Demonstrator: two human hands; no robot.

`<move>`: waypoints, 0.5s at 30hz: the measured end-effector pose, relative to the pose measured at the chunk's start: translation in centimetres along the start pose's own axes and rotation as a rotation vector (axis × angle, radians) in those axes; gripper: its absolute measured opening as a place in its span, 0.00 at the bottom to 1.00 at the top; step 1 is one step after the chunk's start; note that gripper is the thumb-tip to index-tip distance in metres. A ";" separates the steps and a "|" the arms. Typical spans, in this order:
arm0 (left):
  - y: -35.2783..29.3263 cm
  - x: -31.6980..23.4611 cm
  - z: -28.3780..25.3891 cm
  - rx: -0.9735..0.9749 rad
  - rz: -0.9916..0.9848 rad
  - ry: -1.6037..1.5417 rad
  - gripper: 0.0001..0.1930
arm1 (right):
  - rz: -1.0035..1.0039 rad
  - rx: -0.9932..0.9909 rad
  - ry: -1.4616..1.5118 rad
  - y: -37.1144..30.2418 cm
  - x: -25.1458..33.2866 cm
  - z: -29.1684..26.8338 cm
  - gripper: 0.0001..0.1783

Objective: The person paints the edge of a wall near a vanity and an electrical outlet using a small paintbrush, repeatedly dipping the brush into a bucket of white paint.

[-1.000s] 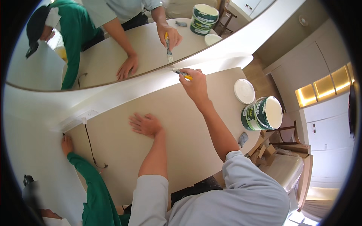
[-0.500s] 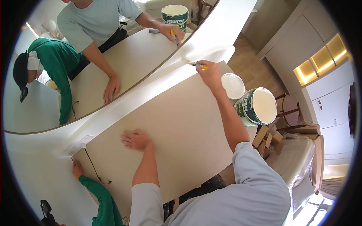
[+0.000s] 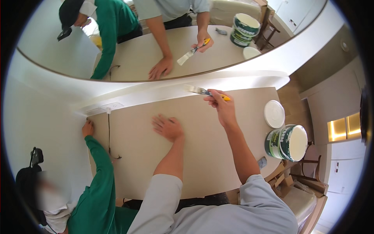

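My right hand (image 3: 222,106) grips a paintbrush (image 3: 200,91) by its yellow-tipped handle. The brush points left, with its pale, paint-coated bristles in front of the white ledge (image 3: 249,81) along the wall; whether they touch it I cannot tell. Fingers spread, my left hand (image 3: 168,128) lies on the beige tabletop (image 3: 202,156). To the right, an opened paint bucket (image 3: 286,142) with a green label holds cream-white paint. Its round white lid (image 3: 274,114) lies beside it. The mirror (image 3: 132,58) above the ledge reflects both my hands and the brush.
At left, a co-worker in a green sleeve (image 3: 102,163) reaches a hand (image 3: 88,128) to the table's far left corner. A black cable (image 3: 109,134) hangs from a wall socket (image 3: 113,105). A grey rag (image 3: 262,162) lies near the bucket; cardboard (image 3: 284,183) and a wooden chair (image 3: 311,162) stand beyond.
My head view has swung to the right. My right hand has carried the brush left along the ledge, away from its right end. My left hand stays on the tabletop.
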State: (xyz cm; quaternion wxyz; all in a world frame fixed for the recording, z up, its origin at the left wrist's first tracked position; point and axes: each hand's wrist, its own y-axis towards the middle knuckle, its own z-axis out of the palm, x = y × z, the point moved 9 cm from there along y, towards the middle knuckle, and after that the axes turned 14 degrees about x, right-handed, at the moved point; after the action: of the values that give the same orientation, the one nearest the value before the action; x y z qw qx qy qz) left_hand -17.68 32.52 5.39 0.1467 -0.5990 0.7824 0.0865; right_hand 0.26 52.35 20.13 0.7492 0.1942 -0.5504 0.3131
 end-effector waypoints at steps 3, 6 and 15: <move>-0.2 -0.3 -0.4 -0.002 0.011 -0.015 0.32 | 0.007 0.069 0.022 2.4 -2.5 5.8 0.17; 0.0 0.0 -0.1 -0.036 0.008 -0.003 0.31 | 0.043 0.115 0.061 4.6 -4.8 10.5 0.16; 0.0 -0.5 -0.2 -0.018 0.024 -0.033 0.32 | -0.022 0.022 -0.041 7.5 -5.9 12.4 0.15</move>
State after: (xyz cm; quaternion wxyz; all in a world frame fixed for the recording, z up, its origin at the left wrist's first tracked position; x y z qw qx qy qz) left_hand -17.57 32.89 5.69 0.1530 -0.5894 0.7862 0.1050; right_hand -14.76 48.46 18.08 0.7388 0.2148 -0.5601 0.3070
